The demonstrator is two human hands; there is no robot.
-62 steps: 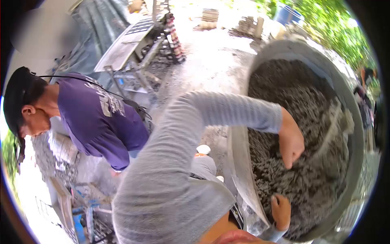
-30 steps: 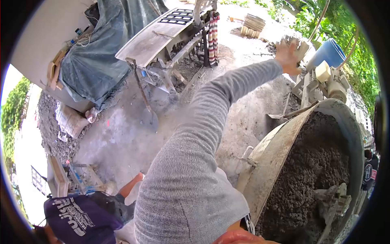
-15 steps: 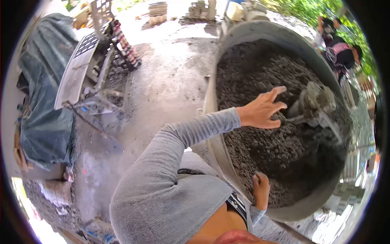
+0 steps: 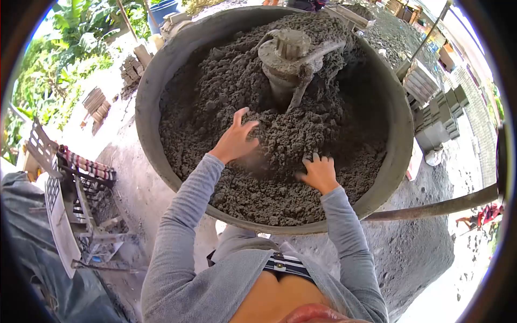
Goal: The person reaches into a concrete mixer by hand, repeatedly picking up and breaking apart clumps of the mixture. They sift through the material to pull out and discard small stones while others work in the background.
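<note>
A large round mixing drum [image 4: 146,116] full of dark, crumbly mortar mix [image 4: 226,81] stands in front of me. My left hand [image 4: 237,139] is over the mix on the left, fingers spread and holding nothing. To its right, my right hand [image 4: 320,173] reaches down to the mix with its fingers apart; whether the fingertips touch it is hard to tell. Beyond both hands rises the mixer's central hub [image 4: 285,62], caked in grey, with arms sticking out from it.
A curved pole [image 4: 436,209] runs out to the right from the drum. Stacked grey blocks [image 4: 439,116] stand at the right. On the left are a metal frame stand [image 4: 62,212] and a dark tarp [image 4: 27,237]. A blue bucket [image 4: 163,11] is at the back.
My view has swung to the right, centring the drum. My right hand has moved from near the rim in over the mix. My left hand stays spread above it.
</note>
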